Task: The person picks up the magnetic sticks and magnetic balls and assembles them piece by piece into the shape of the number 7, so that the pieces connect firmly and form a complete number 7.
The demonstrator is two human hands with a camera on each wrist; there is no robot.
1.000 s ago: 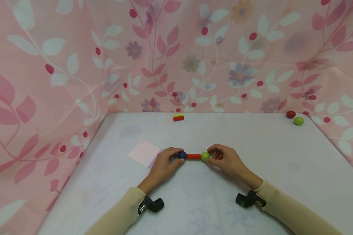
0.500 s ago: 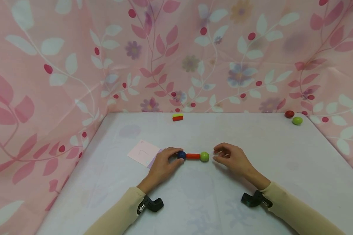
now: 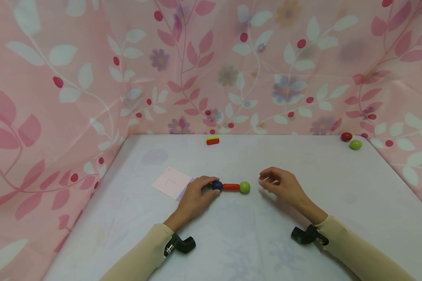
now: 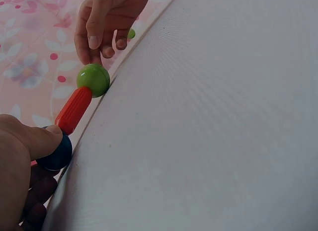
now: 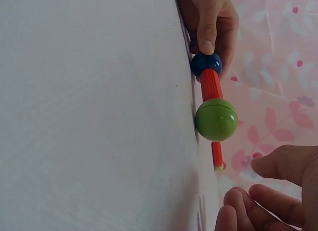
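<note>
My left hand (image 3: 196, 197) pinches a blue ball (image 3: 217, 185) between thumb and fingers at the middle of the table. A ridged red rod (image 3: 231, 187) joins this ball to a green ball (image 3: 244, 187), making one straight piece that lies left to right. To the right of the green ball my right hand (image 3: 283, 186) hovers with nothing in it, its fingers loosely bent. In the right wrist view, a gap shows between its thumb (image 5: 278, 164) and the green ball (image 5: 216, 119).
Beside my left hand lies a pink paper card (image 3: 170, 182). Near the back edge are a red rod (image 3: 212, 141) and a yellow one (image 3: 212, 137). A red ball (image 3: 346, 136) and another green ball (image 3: 356, 144) sit at the back right. Floral cloth (image 3: 211, 78) hangs behind.
My right hand has let go of the green ball and drawn away to the right. My left hand keeps its hold on the blue ball, and the joined piece stays in place.
</note>
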